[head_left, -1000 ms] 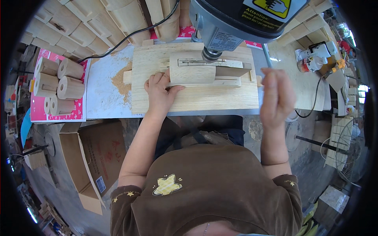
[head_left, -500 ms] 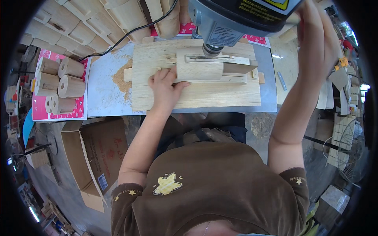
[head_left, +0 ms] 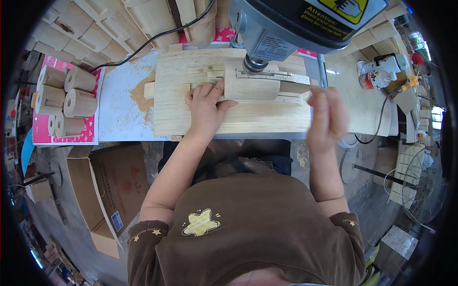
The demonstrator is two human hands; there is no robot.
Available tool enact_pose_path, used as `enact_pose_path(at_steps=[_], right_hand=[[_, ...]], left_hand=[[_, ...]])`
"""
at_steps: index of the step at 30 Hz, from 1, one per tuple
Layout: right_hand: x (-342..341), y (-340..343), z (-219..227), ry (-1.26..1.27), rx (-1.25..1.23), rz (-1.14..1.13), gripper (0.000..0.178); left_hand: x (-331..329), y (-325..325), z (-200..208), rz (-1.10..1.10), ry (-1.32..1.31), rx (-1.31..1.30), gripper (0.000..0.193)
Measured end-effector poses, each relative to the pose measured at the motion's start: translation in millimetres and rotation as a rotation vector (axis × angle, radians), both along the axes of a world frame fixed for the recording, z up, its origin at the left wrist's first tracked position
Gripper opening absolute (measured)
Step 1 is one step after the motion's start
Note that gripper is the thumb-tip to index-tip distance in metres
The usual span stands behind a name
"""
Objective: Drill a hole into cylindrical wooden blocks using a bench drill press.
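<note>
A pale wooden cylinder (head_left: 252, 89) lies on its side on a flat wooden board (head_left: 238, 117), between thin wooden strips. My left hand (head_left: 206, 107) grips its left end, fingers behind and thumb along the near side. A thin flat strip (head_left: 293, 87) sticks out of the cylinder's right end. My right hand (head_left: 328, 117) is beside that strip's outer end, fingers curled together and a little blurred; whether they hold the strip I cannot make out. Right above the cylinder stands the chuck (head_left: 255, 65) of a grey drill press (head_left: 274, 40), which hides part of the far side.
Several wooden cylinders (head_left: 81, 104) stand at the left on pink sheeting. More wooden pieces (head_left: 109, 26) are stacked behind, crossed by a black cable (head_left: 162, 35). Sawdust (head_left: 142, 95) lies left of the board. White bottles (head_left: 379, 76) stand at right. Below left is an open cardboard box (head_left: 114, 190).
My right hand has come down from beside the drill press to the strip's outer end. The cylinder, with my left hand on it, has shifted slightly right along the board.
</note>
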State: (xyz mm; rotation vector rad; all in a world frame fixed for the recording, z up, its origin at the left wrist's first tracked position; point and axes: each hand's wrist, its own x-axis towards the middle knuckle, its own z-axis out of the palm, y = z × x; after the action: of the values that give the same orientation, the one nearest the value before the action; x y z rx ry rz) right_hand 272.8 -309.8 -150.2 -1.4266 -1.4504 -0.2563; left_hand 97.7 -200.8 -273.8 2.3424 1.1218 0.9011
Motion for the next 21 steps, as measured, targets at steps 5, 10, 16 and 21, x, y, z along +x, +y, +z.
enact_pose_path(at_steps=[5,10,16,21], right_hand=[[11,29,-54,-0.053,0.255,0.049,0.006],[25,18,-15,-0.182,0.277,0.032,0.005],[79,96,104,-0.236,0.003,-0.179,0.018],[79,93,83,-0.126,0.042,-0.065,0.024]], left_hand=[[3,0,2,-0.015,-0.014,-0.004,0.053],[1,2,0,0.002,-0.007,-0.011,0.054],[3,9,11,-0.064,-0.027,-0.206,0.051],[4,15,1,-0.126,-0.21,-0.281,0.046]])
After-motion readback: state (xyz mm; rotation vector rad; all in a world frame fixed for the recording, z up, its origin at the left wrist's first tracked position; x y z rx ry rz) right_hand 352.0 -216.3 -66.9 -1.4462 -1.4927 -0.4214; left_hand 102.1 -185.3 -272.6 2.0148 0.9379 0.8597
